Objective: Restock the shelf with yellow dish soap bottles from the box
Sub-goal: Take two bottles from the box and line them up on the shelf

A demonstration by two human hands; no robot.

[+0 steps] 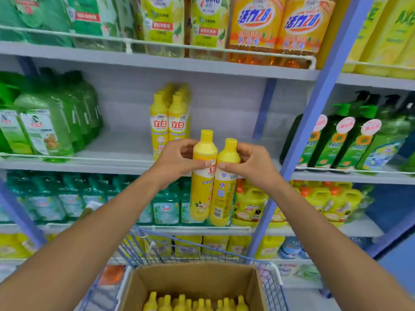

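Note:
Two yellow dish soap bottles are held side by side in the air in front of the middle shelf (125, 162). My left hand (177, 160) grips the left bottle (203, 176) at its shoulder. My right hand (251, 163) grips the right bottle (224, 187) the same way; this one shows its back label. Several matching yellow bottles (168, 122) stand in rows on that shelf, just behind my left hand. Below, an open cardboard box (193, 279) in a blue wire cart holds several more yellow bottles (195, 304).
Green bottles (45, 122) fill the shelf's left end; bare shelf lies either side of the yellow rows. A blue upright post (314, 113) divides the bays at right, with dark green pump bottles (350, 140) beyond. The cart's rim (179, 243) is under my arms.

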